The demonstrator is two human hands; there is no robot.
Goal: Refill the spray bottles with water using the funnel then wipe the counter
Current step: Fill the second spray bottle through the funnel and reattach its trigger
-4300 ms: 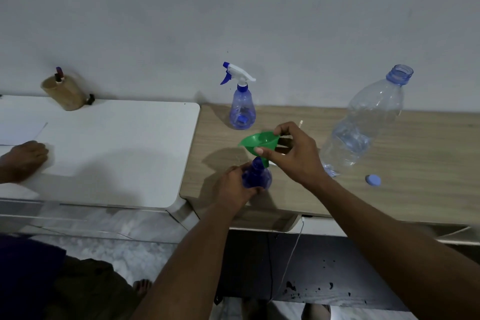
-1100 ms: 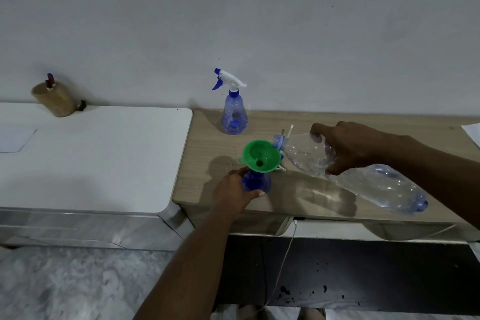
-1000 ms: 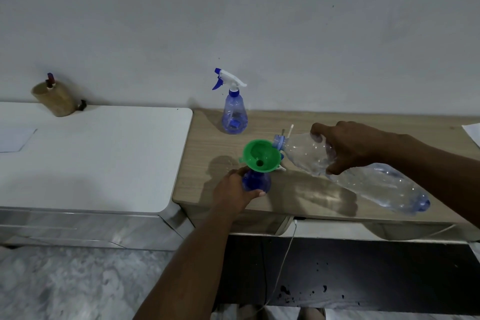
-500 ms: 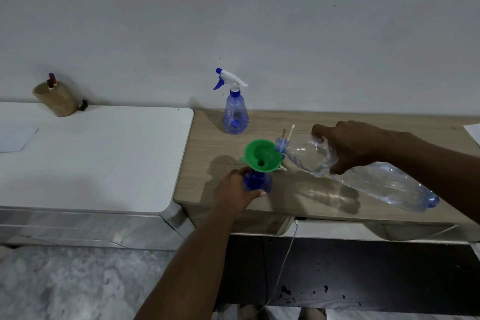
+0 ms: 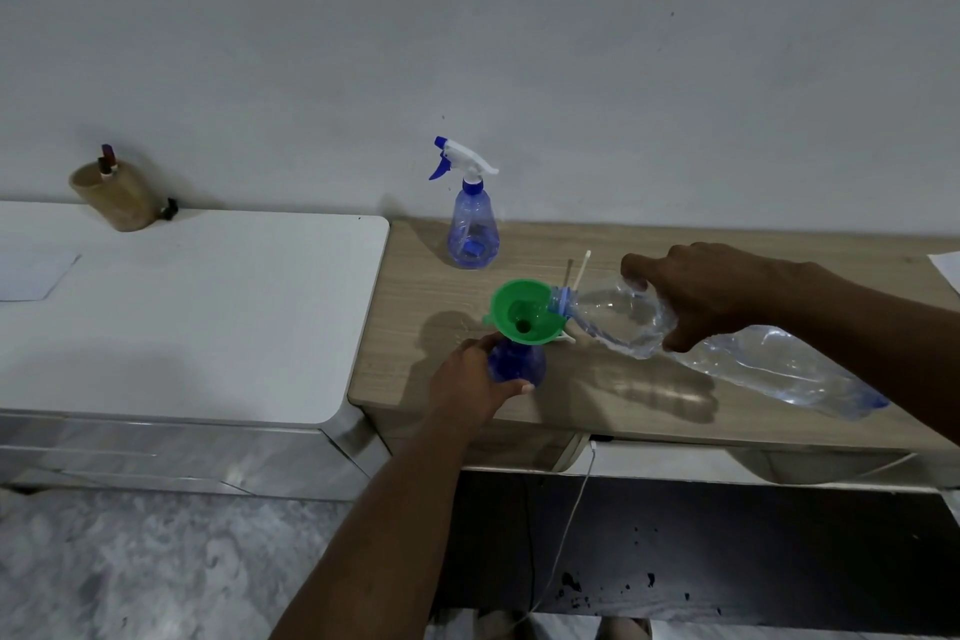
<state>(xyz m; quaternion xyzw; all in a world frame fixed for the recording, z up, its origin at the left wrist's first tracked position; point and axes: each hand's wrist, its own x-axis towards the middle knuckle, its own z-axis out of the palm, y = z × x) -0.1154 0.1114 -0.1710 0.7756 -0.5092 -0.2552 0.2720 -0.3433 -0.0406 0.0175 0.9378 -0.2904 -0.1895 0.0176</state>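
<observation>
Left hand (image 5: 470,382): lower centre of the frame. Its fingers were curled round the body of the open spray bottle, seemingly to steady it under the funnel.
Open spray bottle (image 5: 517,364): blue and upright near the front edge of the wooden counter, with its trigger head off. The fill level could not be told.
Funnel (image 5: 524,311): green, seated in that bottle's neck. Its wide mouth gave the pour a larger target.
Right hand (image 5: 711,296): right of centre. Fingers and thumb gripped the water bottle from above, close to the neck, probably for fine control of tilt.
Water bottle (image 5: 779,369): clear and uncapped, tipped nearly flat, with its mouth at the funnel's right rim and its base toward the lower right.
Wooden counter (image 5: 649,413): bore the work. No cloth was in view, so wiping was judged not yet begun.
Dip tube (image 5: 582,270): white, lying just behind the funnel, apparently set aside with the removed head.
Second spray bottle (image 5: 471,229): upright by the wall with its head on, apart from the pour.
Wooden holder (image 5: 117,195): upper left, on the white cabinet top (image 5: 208,307).
</observation>
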